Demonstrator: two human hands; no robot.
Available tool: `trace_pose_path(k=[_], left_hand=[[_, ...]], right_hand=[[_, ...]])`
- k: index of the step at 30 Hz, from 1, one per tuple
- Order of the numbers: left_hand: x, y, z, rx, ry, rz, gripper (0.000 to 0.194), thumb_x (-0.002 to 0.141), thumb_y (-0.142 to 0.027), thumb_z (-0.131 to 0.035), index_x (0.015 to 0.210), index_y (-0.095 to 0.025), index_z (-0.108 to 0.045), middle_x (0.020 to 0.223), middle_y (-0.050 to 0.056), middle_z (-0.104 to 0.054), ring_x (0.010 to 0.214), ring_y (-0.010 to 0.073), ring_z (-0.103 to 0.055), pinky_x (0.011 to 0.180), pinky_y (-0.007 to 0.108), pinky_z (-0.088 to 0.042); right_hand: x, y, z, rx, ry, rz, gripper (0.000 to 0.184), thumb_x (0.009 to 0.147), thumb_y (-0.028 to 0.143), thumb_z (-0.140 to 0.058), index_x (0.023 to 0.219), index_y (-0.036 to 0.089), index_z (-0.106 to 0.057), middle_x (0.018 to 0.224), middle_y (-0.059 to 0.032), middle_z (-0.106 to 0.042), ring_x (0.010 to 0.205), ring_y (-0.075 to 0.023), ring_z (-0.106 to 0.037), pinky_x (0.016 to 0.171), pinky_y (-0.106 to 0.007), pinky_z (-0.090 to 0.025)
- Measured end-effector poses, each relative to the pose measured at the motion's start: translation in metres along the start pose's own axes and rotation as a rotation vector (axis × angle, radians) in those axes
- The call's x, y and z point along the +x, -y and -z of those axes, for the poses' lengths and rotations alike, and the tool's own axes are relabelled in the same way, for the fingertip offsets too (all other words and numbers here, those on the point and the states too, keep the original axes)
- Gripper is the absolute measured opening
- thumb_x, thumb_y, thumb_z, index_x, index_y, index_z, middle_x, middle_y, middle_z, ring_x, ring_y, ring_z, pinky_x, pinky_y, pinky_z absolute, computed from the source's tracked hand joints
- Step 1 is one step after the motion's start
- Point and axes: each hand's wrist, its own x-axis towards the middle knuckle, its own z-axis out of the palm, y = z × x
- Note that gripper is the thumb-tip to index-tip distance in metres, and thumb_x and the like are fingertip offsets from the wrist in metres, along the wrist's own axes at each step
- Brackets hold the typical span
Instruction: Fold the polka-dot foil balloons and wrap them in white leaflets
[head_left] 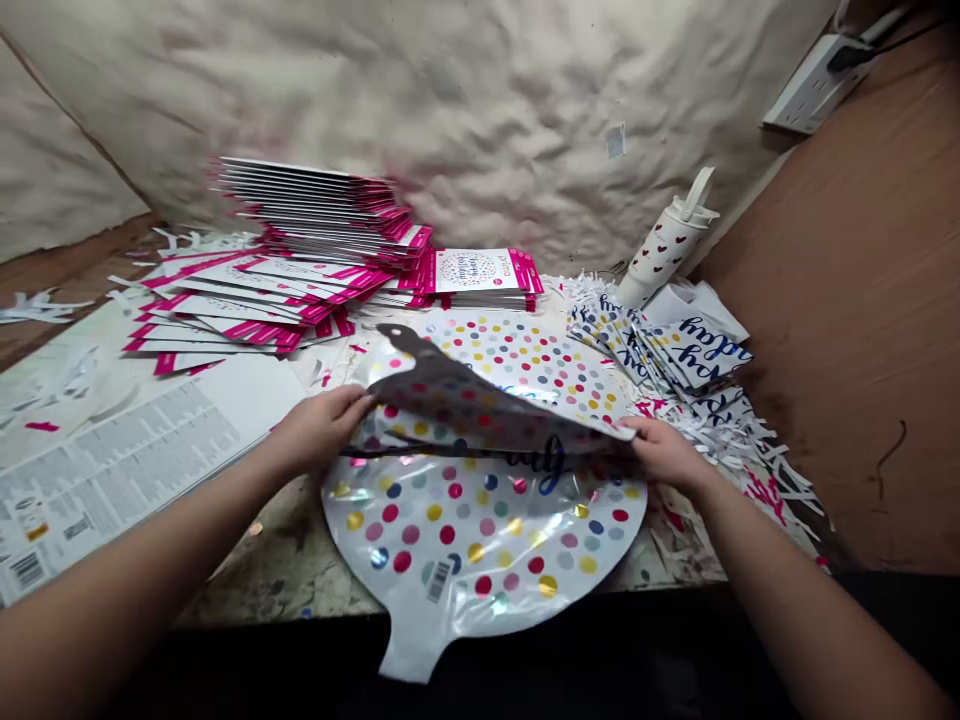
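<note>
A flat foil balloon (480, 400) with coloured dots is being folded over, its dark underside and tail showing. My left hand (330, 425) pinches its left edge. At the opposite edge my right hand (660, 445) is closed on the same balloon, thumb on top. Beneath lies another flat dotted foil balloon (487, 550), with blue script, a barcode and its tail hanging over the table's front edge. Whether more balloons lie under it I cannot tell.
Pink-and-white printed cards (322, 215) are stacked at the back left, with a smaller card pile (480, 275) beside them. Printed sheets (135, 460) lie left. Folded balloons (675, 350), a white bottle with hearts (667, 245) and paper shreds (750, 460) are at right.
</note>
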Motion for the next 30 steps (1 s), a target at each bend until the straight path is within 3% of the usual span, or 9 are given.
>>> trace_pose_path(k=[3,6,9,14,17,21,26,28,30], left_hand=[[0.014,-0.026,0.004,0.196,-0.138,0.005,0.044,0.088,-0.041,-0.032,0.108,-0.011,-0.056,0.095,0.014,-0.065,0.095,0.0303,-0.059,0.081,0.042,-0.044],[-0.005,-0.040,-0.016,0.242,-0.290,-0.326,0.046,0.091,-0.035,-0.029,0.125,-0.011,-0.047,0.128,0.016,-0.050,0.121,0.0284,-0.042,0.101,0.044,-0.030],[-0.030,-0.040,-0.045,0.266,-0.138,-0.491,0.053,0.090,-0.041,-0.029,0.131,-0.010,-0.043,0.138,0.015,-0.040,0.128,0.0295,-0.033,0.103,0.044,-0.029],[-0.038,-0.025,-0.064,0.310,-0.025,-0.265,0.073,0.084,-0.060,-0.028,0.139,-0.011,-0.030,0.144,0.018,-0.025,0.133,0.0374,-0.018,0.102,0.055,-0.022],[-0.034,-0.025,-0.060,0.302,-0.032,-0.148,0.078,0.080,-0.068,-0.027,0.141,-0.019,-0.023,0.147,0.018,-0.019,0.133,0.0414,-0.012,0.098,0.063,-0.017],[-0.033,-0.031,-0.056,0.296,-0.021,-0.093,0.081,0.076,-0.072,-0.027,0.141,-0.025,-0.020,0.147,0.019,-0.016,0.132,0.0450,-0.011,0.095,0.067,-0.015],[-0.032,-0.030,-0.059,0.336,-0.050,-0.114,0.083,0.075,-0.072,-0.029,0.140,-0.022,-0.024,0.145,0.023,-0.019,0.130,0.0478,-0.015,0.092,0.068,-0.016],[-0.031,-0.028,-0.060,0.337,-0.062,-0.128,0.082,0.076,-0.072,-0.028,0.140,-0.022,-0.023,0.144,0.024,-0.020,0.130,0.0483,-0.015,0.091,0.068,-0.018],[-0.030,-0.025,-0.058,0.330,-0.055,-0.134,0.080,0.077,-0.071,-0.027,0.141,-0.023,-0.022,0.144,0.024,-0.020,0.129,0.0485,-0.016,0.090,0.068,-0.019]], right_hand=[[0.029,0.013,0.010,0.012,0.014,-0.082,0.030,0.073,0.044,-0.054,0.069,0.016,-0.062,0.056,-0.0001,-0.061,0.054,-0.0143,-0.056,0.051,-0.025,-0.046],[0.050,0.021,0.014,-0.027,0.003,-0.110,0.038,0.071,0.053,-0.057,0.063,0.015,-0.057,0.052,0.0001,-0.056,0.046,-0.0113,-0.050,0.045,-0.023,-0.040],[0.068,0.026,0.012,-0.087,-0.033,-0.116,0.041,0.069,0.057,-0.058,0.065,0.016,-0.057,0.053,0.0007,-0.055,0.047,-0.0111,-0.048,0.046,-0.023,-0.039],[0.102,0.036,0.012,-0.283,-0.210,-0.150,0.043,0.060,0.058,-0.065,0.068,0.017,-0.058,0.061,-0.0016,-0.057,0.062,-0.0179,-0.054,0.057,-0.028,-0.041],[0.114,0.053,0.008,-0.406,-0.397,-0.181,0.055,0.066,0.061,-0.059,0.095,0.014,-0.058,0.090,-0.0137,-0.062,0.089,-0.0307,-0.054,0.075,-0.041,-0.041],[0.096,0.099,-0.050,-0.613,-0.582,0.141,0.057,0.088,0.044,-0.035,0.131,0.007,-0.036,0.132,-0.0226,-0.041,0.122,-0.0330,-0.036,0.098,-0.048,-0.026],[0.045,0.128,-0.145,-0.636,0.188,0.747,0.070,0.087,0.057,-0.027,0.140,0.011,-0.023,0.147,-0.0113,-0.022,0.136,-0.0232,-0.016,0.110,-0.044,-0.013],[0.034,0.108,-0.138,-0.648,0.273,0.677,0.075,0.086,0.061,-0.025,0.142,0.012,-0.017,0.149,-0.0103,-0.015,0.137,-0.0231,-0.011,0.110,-0.048,-0.008],[0.026,0.073,-0.103,-0.700,0.209,0.470,0.072,0.087,0.060,-0.024,0.143,0.015,-0.014,0.149,-0.0090,-0.012,0.137,-0.0240,-0.011,0.109,-0.051,-0.007]])
